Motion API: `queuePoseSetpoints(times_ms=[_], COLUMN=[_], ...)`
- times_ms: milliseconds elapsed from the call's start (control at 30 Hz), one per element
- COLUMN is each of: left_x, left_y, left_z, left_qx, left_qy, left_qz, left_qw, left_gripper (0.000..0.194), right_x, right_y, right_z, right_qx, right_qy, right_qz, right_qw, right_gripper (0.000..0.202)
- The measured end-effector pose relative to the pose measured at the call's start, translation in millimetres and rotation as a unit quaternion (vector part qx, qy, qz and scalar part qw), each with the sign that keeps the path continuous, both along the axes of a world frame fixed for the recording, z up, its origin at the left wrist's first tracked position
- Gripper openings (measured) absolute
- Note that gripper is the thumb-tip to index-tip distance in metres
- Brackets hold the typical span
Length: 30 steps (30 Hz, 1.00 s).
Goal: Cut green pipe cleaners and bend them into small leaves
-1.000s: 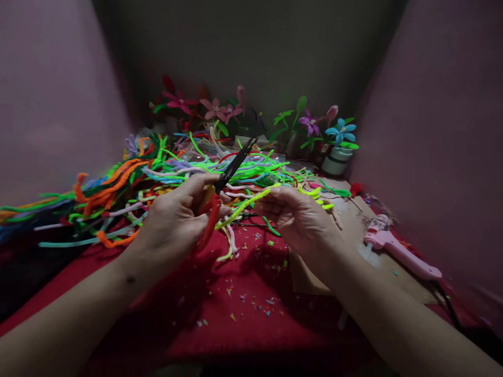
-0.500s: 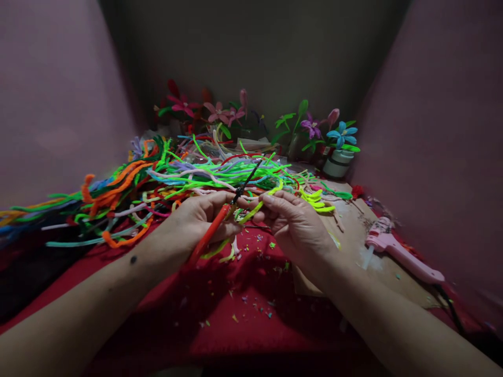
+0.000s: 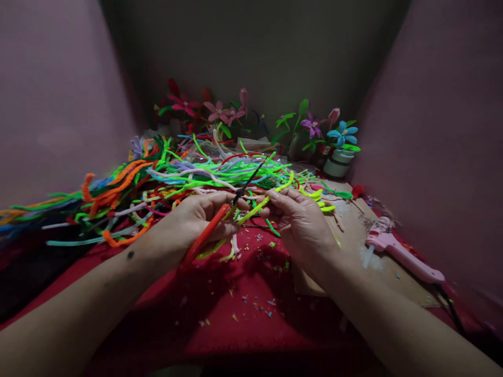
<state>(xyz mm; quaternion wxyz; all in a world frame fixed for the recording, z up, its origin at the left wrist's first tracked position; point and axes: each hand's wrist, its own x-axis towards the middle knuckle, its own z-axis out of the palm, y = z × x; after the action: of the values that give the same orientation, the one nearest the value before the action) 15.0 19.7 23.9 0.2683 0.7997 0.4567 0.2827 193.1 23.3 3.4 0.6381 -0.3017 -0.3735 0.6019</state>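
My left hand (image 3: 206, 217) is closed around a red-handled tool (image 3: 205, 235), whose thin dark tip points up and to the right over the pile. A yellow-green pipe cleaner (image 3: 254, 210) runs from the fingers of my left hand to those of my right hand (image 3: 301, 222), which pinches it between thumb and forefinger. Its free end curves up beyond the right fingertips. Part of the yellow strip hangs below my left hand. Whether the left fingertips also grip the strip is hard to tell.
Behind my hands lies a pile of colored pipe cleaners (image 3: 204, 175). Pipe-cleaner flowers stand at the back, a blue one (image 3: 342, 134) in a pale jar (image 3: 338, 163). A pink glue gun (image 3: 404, 254) rests on cardboard (image 3: 353, 230) at right. Scraps dot the red cloth (image 3: 220, 324).
My right hand has moved slightly right, away from my left, and more of the yellow-green strip shows between and beyond the fingers. A green piece now shows between the hands.
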Motion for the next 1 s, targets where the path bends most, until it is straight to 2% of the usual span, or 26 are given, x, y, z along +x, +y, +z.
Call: queuePoseSetpoints(times_ms=[67,100,133,167,233,267,333,400,533,700,1000], left_x=[2,3,4,4,3,2,-2,-6,-9,-11,-16], left_y=[1,2,2,2,2,1,-3,-6,-8,2,5], left_z=[1.5,1.7,1.4,0.6,-2.0,-3.4,-5.8,-7.3,-9.8,-13.4,-15.1], left_qx=[-0.096,-0.122,-0.114,-0.081,0.052,0.137,0.288,0.364,0.348,0.338,0.33], left_qy=[-0.05,-0.068,-0.076,-0.07,-0.025,0.009,0.076,0.118,0.221,0.327,0.309], left_qz=[-0.004,-0.002,0.007,0.022,0.068,0.094,0.121,0.105,0.051,0.066,0.045], left_qw=[0.994,0.99,0.991,0.994,0.996,0.986,0.947,0.918,0.91,0.88,0.891], left_gripper=[0.042,0.042,0.042,0.041,0.038,0.037,0.034,0.031,0.023,0.035,0.03], right_x=[1,2,3,3,5,5,5,6,9,13,14], right_y=[1,1,1,2,2,2,2,3,7,10,10], right_z=[-0.8,-1.1,-1.3,-1.3,-1.1,-0.7,0.2,1.1,2.5,3.8,4.1], right_qx=[0.0,-0.003,-0.007,-0.01,-0.009,-0.006,-0.002,-0.003,-0.024,-0.043,-0.049], right_qy=[-0.01,-0.013,-0.014,-0.014,-0.009,-0.008,-0.004,0.003,0.013,0.01,0.008], right_qz=[-0.01,-0.01,-0.009,-0.008,-0.01,-0.012,-0.021,-0.028,-0.035,-0.034,-0.043], right_qw=[1.0,1.0,1.0,1.0,1.0,1.0,1.0,1.0,0.999,0.998,0.998], right_gripper=[0.009,0.01,0.01,0.011,0.011,0.011,0.011,0.01,0.009,0.011,0.011])
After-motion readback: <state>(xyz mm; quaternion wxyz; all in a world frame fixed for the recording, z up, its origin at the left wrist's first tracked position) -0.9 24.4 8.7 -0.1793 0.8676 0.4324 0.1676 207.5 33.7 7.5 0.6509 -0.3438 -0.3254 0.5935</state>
